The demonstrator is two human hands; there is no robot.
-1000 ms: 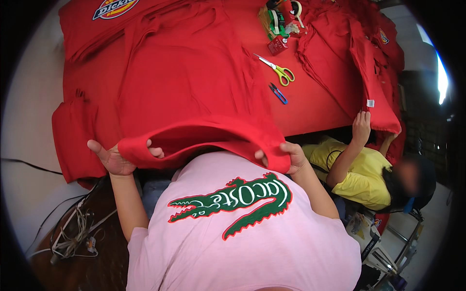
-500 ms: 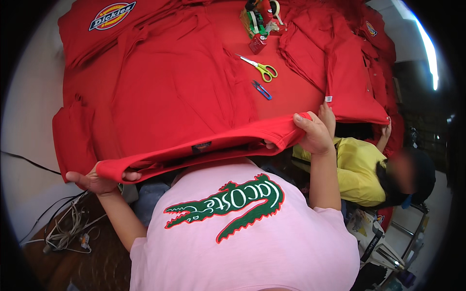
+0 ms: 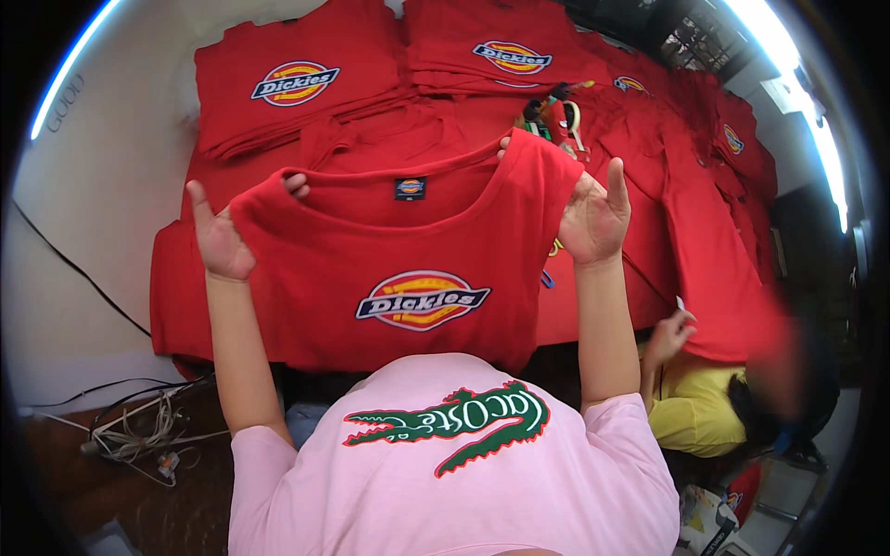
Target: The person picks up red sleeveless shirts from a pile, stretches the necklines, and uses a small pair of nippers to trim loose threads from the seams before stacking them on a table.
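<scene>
A red T-shirt (image 3: 417, 246) hangs stretched between my hands, its wide neckline facing up. A dark label (image 3: 410, 189) shows inside the neck, and a colourful emblem (image 3: 424, 300) lies across the chest. My left hand (image 3: 224, 243) grips the left shoulder, fingertips inside the neckline and thumb sticking up outside. At the right shoulder my right hand (image 3: 593, 221) holds the cloth the same way, with a fingertip showing at the neck edge. The shirt's lower part drops toward the table edge before me.
Stacked red shirts (image 3: 227, 74) cover the far table. A tape dispenser (image 3: 558, 120) stands behind my right hand; blue snips (image 3: 548, 279) and green scissors (image 3: 555, 247) are partly hidden. A person in yellow (image 3: 700, 408) handles a red garment (image 3: 714, 269) at right. Cables (image 3: 144, 431) lie lower left.
Both hands have lifted the T-shirt and turned it, so its chest emblem and neck label now face me. My view has tipped up. The co-worker's red garment has shifted.
</scene>
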